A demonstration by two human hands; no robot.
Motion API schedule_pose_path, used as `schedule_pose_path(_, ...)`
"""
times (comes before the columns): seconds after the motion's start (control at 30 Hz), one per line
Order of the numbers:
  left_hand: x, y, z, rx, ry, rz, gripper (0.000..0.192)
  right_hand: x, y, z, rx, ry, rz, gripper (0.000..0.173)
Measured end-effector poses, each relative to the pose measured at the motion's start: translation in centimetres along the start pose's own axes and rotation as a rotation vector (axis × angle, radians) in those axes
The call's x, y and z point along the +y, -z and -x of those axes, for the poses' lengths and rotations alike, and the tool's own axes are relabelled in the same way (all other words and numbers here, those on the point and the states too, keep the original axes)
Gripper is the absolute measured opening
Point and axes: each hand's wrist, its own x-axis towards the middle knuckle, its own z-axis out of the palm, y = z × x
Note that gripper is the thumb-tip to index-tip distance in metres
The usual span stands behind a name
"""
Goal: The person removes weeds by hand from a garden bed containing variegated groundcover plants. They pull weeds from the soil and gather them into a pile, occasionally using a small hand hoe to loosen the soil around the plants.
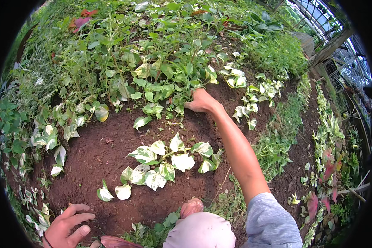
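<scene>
My right hand (201,100) reaches forward to the base of a clump of leafy green weeds (189,74), its fingertips hidden among stems and leaves at the soil. My left hand (68,226) hovers low at the left over brown soil (93,161), fingers spread, holding nothing. Between the hands a pothos plant with white and green variegated leaves (155,179) lies across the bare soil. More variegated leaves (235,77) stand just right of my right hand.
Dense greenery (111,40) covers the far side. Pulled or low grass (276,142) runs along the right, beside a row of variegated plants (325,124) and pink-leaved caladiums (312,204). A wooden post (331,46) stands at the upper right. My foot (191,207) and covered knee (201,232) are below.
</scene>
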Motion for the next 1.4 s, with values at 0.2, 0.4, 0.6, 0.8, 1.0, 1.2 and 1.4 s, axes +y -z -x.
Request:
schedule_pose_path(0.2,-0.3,-0.1,0.1,0.008,0.001,0.021,0.033,0.5,1.3,0.1,-0.100,-0.256,0.045,0.034)
schedule_pose_path(0.4,-0.4,-0.1,-0.3,-0.011,-0.005,-0.003,0.033,2.4,-1.0,0.2,0.044,0.132,0.075,0.043)
schedule_pose_path(0.6,-0.5,0.0,-0.8,-0.019,-0.026,-0.008,0.033,2.7,-3.4,-0.1,0.211,0.004,0.066,0.024)
schedule_pose_path(0.8,-0.3,-0.1,-0.8,-0.024,-0.007,-0.012,0.033,0.8,-3.5,0.5,0.306,-0.010,0.100,0.019)
schedule_pose_path(1.0,-0.2,0.3,-0.3,0.007,-0.007,0.013,0.034,-1.4,-1.4,1.8,0.476,-0.331,-0.243,0.030)
schedule_pose_path(1.2,0.0,0.1,-0.4,-0.020,-0.010,-0.007,0.034,-3.0,-1.2,1.1,0.207,-0.014,0.076,0.036)
schedule_pose_path(1.4,0.0,0.4,0.2,0.022,-0.015,0.034,0.033,-2.5,-1.5,1.2,0.180,-0.166,-0.042,0.033)
